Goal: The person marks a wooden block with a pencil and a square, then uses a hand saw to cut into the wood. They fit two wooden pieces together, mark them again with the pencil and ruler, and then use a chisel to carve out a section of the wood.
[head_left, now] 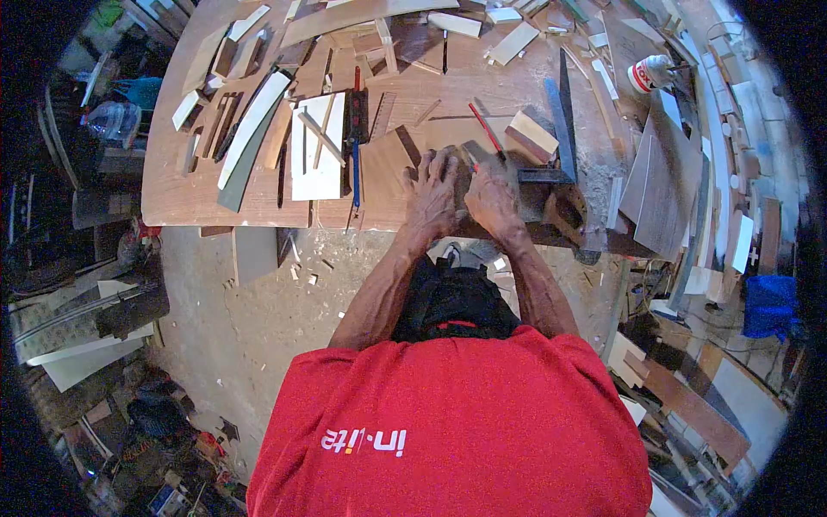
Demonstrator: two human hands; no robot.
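Observation:
My left hand (433,189) lies flat with its fingers spread on a thin brown board (388,164) near the table's front edge. Just to its right, my right hand (493,200) is closed in a pinch around a slim pencil-like tool (475,165), which shows a bit of red; its exact kind is too small to tell. Beyond the right hand lies a red pencil (484,127). To the right are a small wood block (532,136) and a try square (564,129) with a bluish blade and dark stock.
On the brown table (185,189), left of my hands, lie a white board (319,159), a blue-and-black bar-like tool (356,146) and several wood strips. Offcuts crowd the far side. A white glue bottle (648,73) stands far right. Scraps litter the floor (250,345).

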